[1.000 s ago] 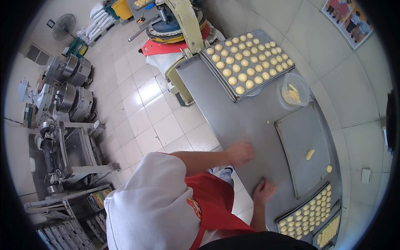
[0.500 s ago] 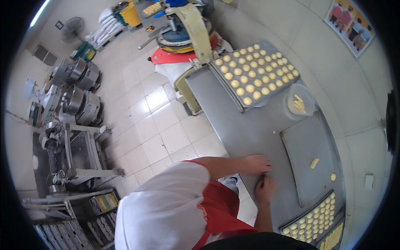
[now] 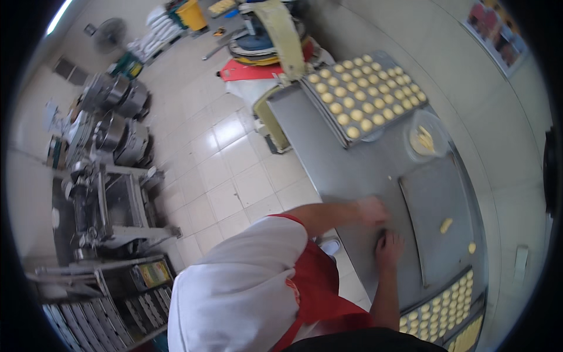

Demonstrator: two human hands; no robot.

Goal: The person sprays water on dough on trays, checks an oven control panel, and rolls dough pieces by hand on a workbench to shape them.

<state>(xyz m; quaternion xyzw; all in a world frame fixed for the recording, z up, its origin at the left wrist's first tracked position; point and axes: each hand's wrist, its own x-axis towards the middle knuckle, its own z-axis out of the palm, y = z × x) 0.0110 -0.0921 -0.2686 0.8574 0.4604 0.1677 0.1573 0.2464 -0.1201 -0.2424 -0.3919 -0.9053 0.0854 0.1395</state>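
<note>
My left hand (image 3: 372,211) is over the steel table, smeared by motion, so its fingers cannot be read. Just nearer to me, my right hand (image 3: 389,249) rests low on the tabletop with fingers curled in. A small dark patch shows at its fingertips; whether it is a thing or shadow is unclear. To the right of both hands lies a flat baking tray (image 3: 431,211) with one pale yellow dough strip (image 3: 446,225) on it. A round dough ball (image 3: 471,248) sits near the tray's right edge.
A tray of dough balls (image 3: 368,97) and a clear tub (image 3: 426,139) with dough strips stand farther along the steel table (image 3: 346,170). Another filled tray (image 3: 440,311) is at the near right. Machine with red base (image 3: 252,71) stands beyond; mixers (image 3: 120,132) line the left.
Both hands have shifted slightly right in the picture, and my left hand has lifted or slid away from my right, widening the gap. The whole view has also moved a little.
</note>
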